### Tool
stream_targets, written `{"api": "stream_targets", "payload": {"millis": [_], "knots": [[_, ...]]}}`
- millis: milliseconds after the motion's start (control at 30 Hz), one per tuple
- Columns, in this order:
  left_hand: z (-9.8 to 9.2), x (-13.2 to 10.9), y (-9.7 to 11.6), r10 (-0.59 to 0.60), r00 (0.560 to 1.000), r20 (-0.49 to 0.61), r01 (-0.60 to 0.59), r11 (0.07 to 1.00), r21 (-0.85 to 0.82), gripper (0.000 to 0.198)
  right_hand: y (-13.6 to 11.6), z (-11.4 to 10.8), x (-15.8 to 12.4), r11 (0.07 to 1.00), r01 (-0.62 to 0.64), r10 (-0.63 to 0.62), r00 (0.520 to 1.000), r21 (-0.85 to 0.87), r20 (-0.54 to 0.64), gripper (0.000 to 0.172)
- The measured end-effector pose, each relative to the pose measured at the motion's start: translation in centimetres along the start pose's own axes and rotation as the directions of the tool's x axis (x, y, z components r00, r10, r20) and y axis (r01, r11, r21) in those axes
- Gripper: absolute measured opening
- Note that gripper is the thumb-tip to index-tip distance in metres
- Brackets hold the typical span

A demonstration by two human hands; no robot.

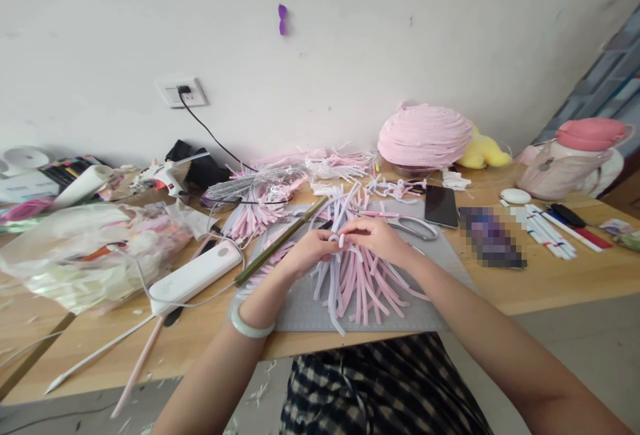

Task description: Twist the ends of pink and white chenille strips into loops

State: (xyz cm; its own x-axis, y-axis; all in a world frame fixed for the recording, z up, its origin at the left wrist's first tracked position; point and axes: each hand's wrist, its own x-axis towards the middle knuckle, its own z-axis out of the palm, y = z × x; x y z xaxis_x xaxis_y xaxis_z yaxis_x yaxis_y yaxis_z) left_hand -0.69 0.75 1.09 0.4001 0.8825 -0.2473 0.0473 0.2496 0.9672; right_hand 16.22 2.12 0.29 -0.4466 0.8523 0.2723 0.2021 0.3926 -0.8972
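Note:
Both of my hands meet over a grey cutting mat (300, 308) on the wooden table. My left hand (311, 250) and my right hand (376, 235) are closed in a pinch on a white pipe cleaner (341, 240) bent into a small loop between the fingertips. Under and in front of the hands lies a loose pile of pink and white pipe cleaners (361, 280). My left wrist wears a pale green bangle (249, 326).
Scissors (413, 226), a dark phone (441, 205) and a green rod (280, 240) lie by the mat. A white power bank (195, 277) and plastic bags (85, 248) sit left, a glue gun (167, 176) behind. A pink coiled dome (424, 135) and pink-lidded bottle (570, 158) stand right.

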Motion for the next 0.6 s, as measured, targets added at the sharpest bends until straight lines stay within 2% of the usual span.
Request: {"api": "stream_targets", "payload": {"millis": [67,333,467,533,600], "knots": [[0.0,0.0,0.1,-0.019,1.0,-0.006,0.019,0.999,-0.04,0.026,0.2,0.2,0.0,1.0,-0.023,0.023,1.0,0.009,0.016,0.015],[-0.6,0.3,-0.1,0.019,0.999,-0.048,-0.029,0.978,-0.209,0.026,0.5,0.7,0.1,0.993,-0.117,0.117,0.975,0.011,-0.189,0.017],[-0.3,0.5,-0.4,0.094,0.987,-0.129,-0.124,0.96,-0.252,0.029,0.4,1.0,-0.1,0.993,-0.028,-0.002,0.967,-0.111,-0.255,0.015],[-0.1,0.5,-0.4,0.163,0.969,-0.187,-0.2,0.959,-0.201,0.027,0.3,1.2,-0.2,0.979,0.04,-0.091,0.963,-0.2,-0.255,0.016],[0.0,0.5,-0.3,0.235,0.948,-0.214,-0.257,0.963,-0.083,0.023,0.2,1.2,-0.3,0.965,0.076,-0.136,0.963,-0.249,-0.235,0.017]]}}
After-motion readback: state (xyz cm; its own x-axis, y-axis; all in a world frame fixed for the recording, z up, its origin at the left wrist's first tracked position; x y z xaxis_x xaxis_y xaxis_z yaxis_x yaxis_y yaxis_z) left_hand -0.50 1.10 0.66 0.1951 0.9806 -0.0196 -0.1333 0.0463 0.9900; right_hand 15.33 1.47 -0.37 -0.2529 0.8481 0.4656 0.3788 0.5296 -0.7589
